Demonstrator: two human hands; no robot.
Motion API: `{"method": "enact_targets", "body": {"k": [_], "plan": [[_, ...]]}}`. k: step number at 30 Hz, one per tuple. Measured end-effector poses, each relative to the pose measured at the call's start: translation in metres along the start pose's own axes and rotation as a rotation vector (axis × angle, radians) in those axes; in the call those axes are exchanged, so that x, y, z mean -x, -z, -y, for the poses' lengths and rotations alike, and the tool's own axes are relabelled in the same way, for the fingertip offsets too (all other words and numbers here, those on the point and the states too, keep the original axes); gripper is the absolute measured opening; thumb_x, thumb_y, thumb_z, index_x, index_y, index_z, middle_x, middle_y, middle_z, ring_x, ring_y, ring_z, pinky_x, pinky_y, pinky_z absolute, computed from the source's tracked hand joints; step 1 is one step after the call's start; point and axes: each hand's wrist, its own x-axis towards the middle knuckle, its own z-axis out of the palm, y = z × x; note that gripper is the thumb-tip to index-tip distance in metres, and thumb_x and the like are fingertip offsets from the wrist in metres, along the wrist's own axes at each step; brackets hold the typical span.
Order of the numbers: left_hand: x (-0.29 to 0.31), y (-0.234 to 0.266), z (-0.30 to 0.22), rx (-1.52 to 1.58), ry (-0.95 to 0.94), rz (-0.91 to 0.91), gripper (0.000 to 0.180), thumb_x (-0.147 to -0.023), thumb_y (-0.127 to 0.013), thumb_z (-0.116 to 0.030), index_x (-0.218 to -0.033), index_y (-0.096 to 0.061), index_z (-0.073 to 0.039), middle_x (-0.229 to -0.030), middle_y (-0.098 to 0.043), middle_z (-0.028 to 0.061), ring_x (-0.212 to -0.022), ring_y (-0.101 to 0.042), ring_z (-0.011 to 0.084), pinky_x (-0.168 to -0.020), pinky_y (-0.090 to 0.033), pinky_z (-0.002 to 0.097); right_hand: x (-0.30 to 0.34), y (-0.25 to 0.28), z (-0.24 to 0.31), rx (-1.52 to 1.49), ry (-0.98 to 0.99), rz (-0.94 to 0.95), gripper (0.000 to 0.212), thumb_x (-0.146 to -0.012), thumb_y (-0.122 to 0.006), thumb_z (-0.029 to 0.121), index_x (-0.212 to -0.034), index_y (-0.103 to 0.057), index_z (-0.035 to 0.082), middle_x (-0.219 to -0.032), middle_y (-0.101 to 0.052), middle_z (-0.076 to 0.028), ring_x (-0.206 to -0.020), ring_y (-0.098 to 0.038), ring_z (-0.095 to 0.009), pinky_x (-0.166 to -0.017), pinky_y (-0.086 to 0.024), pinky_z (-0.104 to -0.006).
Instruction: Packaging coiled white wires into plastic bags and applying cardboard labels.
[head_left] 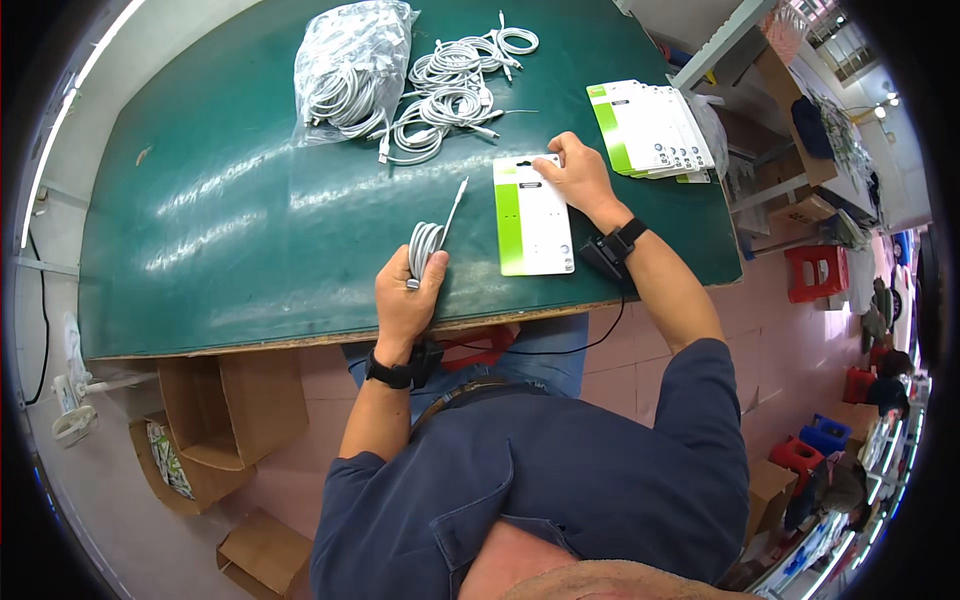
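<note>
My left hand (407, 296) is closed round a coiled white cable (425, 243) near the table's front edge. One plug end of that cable sticks up past the coil, away from me. To its right, a white and green packaging card (533, 225) with a hang hole at the top lies on the table. The thumb and fingers of my right hand (578, 178) pinch the card's upper right corner. Beyond both hands lie several loose coiled white cables (450, 100). Beside them sits a clear plastic bag (352, 70) filled with more cables.
A fanned stack of white and green cards (650, 130) lies at the table's far right. The green table (220, 290) has a worn front edge. Cardboard boxes (235, 410) stand on the floor to the left, and a red stool (815, 273) is off to the right.
</note>
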Motion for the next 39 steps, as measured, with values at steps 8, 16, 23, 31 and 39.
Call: {"method": "enact_targets", "body": {"k": [8, 16, 23, 31, 39], "plan": [[-0.002, 0.002, 0.008, -0.051, -0.106, -0.019, 0.025, -0.100, -0.074, -0.021, -0.084, -0.062, -0.006, -0.071, -0.060, -0.0038, -0.061, -0.051, 0.0038, -0.055, -0.040, 0.0230, 0.015, -0.010, 0.019, 0.221, 0.153, -0.042, 0.041, -0.093, -0.073, 0.038, -0.116, -0.063, 0.004, -0.098, -0.070, -0.015, -0.088, -0.070, -0.035, -0.076, -0.055, -0.0461], [-0.019, 0.030, -0.015, -0.326, -0.221, -0.248, 0.028, -0.096, -0.078, -0.021, -0.083, -0.060, -0.003, -0.064, -0.057, -0.0001, -0.056, -0.051, 0.0124, -0.053, -0.042, 0.0287, 0.029, -0.001, 0.025, 0.017, 0.100, -0.020, 0.041, -0.093, -0.073, 0.036, -0.118, -0.066, 0.004, -0.102, -0.069, -0.013, -0.090, -0.069, -0.034, -0.076, -0.055, -0.0439], [-0.025, 0.008, -0.031, -0.800, -0.363, 0.211, 0.053, -0.080, -0.086, -0.016, -0.126, -0.063, 0.000, -0.110, -0.069, 0.0186, -0.101, -0.063, 0.0387, -0.090, -0.052, 0.0437, 0.050, 0.036, 0.009, -0.178, 0.013, 0.019, 0.039, -0.090, -0.076, 0.033, -0.113, -0.068, 0.003, -0.094, -0.071, -0.013, -0.087, -0.069, -0.034, -0.077, -0.055, -0.0418], [-0.044, -0.017, -0.101, -1.167, -0.356, 0.531, 0.088, -0.074, -0.086, -0.010, -0.150, -0.045, 0.003, -0.148, -0.051, 0.0270, -0.136, -0.047, 0.0467, -0.116, -0.038, 0.0505, 0.195, 0.199, -0.056, -0.511, -0.230, -0.146, 0.037, -0.090, -0.077, 0.033, -0.109, -0.069, 0.002, -0.085, -0.074, -0.013, -0.081, -0.072, -0.033, -0.072, -0.055, -0.0454], [0.025, -0.322, -0.205, -0.794, -0.491, 1.196, 0.066, -0.085, -0.077, -0.017, -0.144, -0.053, 0.002, -0.144, -0.056, 0.0250, -0.137, -0.048, 0.0444, -0.114, -0.041, 0.0492, 0.459, 0.303, -0.185, -0.546, -0.880, -0.472, 0.044, -0.095, -0.069, 0.041, -0.115, -0.070, 0.001, -0.102, -0.076, -0.017, -0.089, -0.073, -0.035, -0.078, -0.057, -0.0443]]}}
